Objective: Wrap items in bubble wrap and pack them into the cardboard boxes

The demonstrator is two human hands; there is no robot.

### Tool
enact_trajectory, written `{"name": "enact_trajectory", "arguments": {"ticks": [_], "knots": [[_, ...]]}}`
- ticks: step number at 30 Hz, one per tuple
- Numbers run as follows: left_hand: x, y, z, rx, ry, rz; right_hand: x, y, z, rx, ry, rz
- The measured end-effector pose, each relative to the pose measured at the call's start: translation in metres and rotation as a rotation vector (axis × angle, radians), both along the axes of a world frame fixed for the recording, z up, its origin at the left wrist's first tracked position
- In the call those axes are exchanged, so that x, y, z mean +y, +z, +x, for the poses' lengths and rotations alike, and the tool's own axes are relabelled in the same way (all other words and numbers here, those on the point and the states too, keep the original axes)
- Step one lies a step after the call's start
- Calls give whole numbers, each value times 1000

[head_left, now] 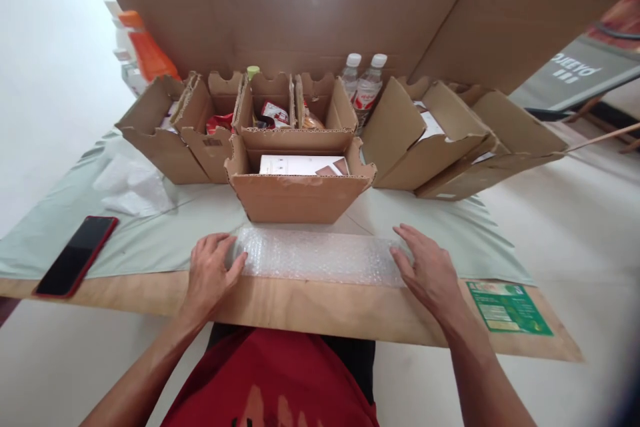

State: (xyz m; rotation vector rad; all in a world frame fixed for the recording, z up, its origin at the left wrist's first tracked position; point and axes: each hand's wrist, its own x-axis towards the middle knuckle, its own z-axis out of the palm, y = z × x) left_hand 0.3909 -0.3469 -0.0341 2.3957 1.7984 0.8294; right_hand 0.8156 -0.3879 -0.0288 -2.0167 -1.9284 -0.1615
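Observation:
A strip of clear bubble wrap (320, 257) lies flat along the front of the table, its long side running left to right. At its left end rests my left hand (213, 270), fingers bent and thumb apart, touching the edge. My right hand (427, 270) is at the opposite end with the fingers spread and the thumb near the wrap. Neither hand appears to grip it. Just behind the strip stands a small open cardboard box (300, 200) with a white box (285, 165) inside.
Several open cardboard bins (200, 153) with packets line the back, before a tall cardboard panel (310, 7). Two clear bottles (367, 90) stand between bins; an orange bottle (150, 50) is at left. Crumpled plastic (133, 180), a phone (77, 257) and a green card (510, 308) lie on the table.

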Motion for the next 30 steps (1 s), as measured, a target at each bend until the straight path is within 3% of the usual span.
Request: {"name": "enact_trajectory", "arguments": {"ticks": [5,10,16,21,25,30], "knots": [[-2,-2,15,-80,110,-195,27,-4,-4,24,43,-210],[-4,8,3,-219,136,-263,0,6,-8,209,44,-265],[12,22,-49,-324,199,-342,-40,-6,-67,210,238,-145],[32,21,-66,-304,183,-370,-62,-16,-115,146,306,-104],[52,26,-77,-200,179,-342,-69,-1,-144,420,402,-223],[106,39,-69,-69,109,-238,-56,25,-207,865,539,-577]]}}
